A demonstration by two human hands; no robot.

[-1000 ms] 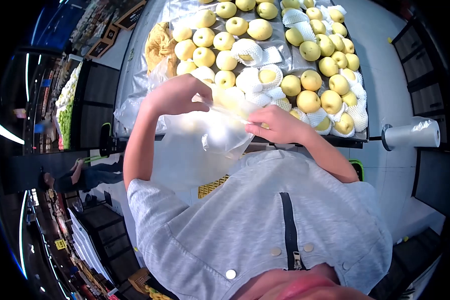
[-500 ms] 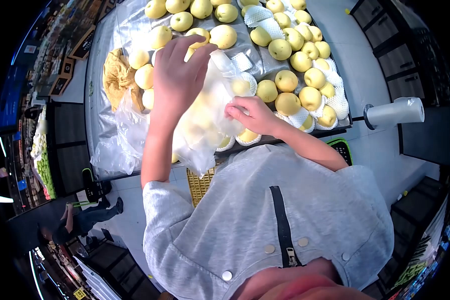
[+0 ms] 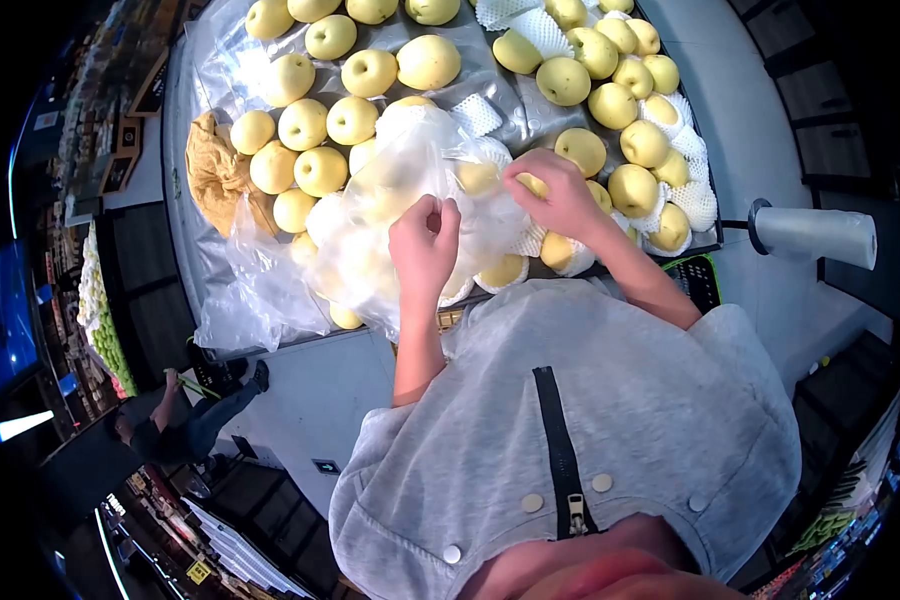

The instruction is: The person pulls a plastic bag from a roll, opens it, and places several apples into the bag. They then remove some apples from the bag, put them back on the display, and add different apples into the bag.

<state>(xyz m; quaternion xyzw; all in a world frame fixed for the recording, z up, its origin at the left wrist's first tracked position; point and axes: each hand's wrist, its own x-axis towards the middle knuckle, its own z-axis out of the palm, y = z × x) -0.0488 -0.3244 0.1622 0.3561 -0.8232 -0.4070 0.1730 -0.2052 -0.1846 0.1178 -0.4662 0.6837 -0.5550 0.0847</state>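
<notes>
Head view, looking down past a grey zipped top: the person stands at a display stand (image 3: 490, 70) heaped with yellow pears (image 3: 428, 62), some of them seated in white foam nets (image 3: 545, 30); both bare hands are up at a clear plastic bag (image 3: 370, 215), which hangs crumpled over the near edge of the stand, on top of the front rows of fruit; the left hand (image 3: 425, 245) is curled almost closed, thumb and fingertips nipping a fold of the film near the bag's middle; the right hand (image 3: 560, 195) is just beside it, fingers bent and pinching the bag's far edge against the pears below; pale yellow shows through the plastic, though whether that fruit lies inside the bag or only under it I cannot tell; a wad of brown paper (image 3: 215, 170) sits at the left end of the stand; a roll of bags (image 3: 815, 232) juts from a holder well off to the right; another person (image 3: 185, 415) bends over down on the floor to the left.
</notes>
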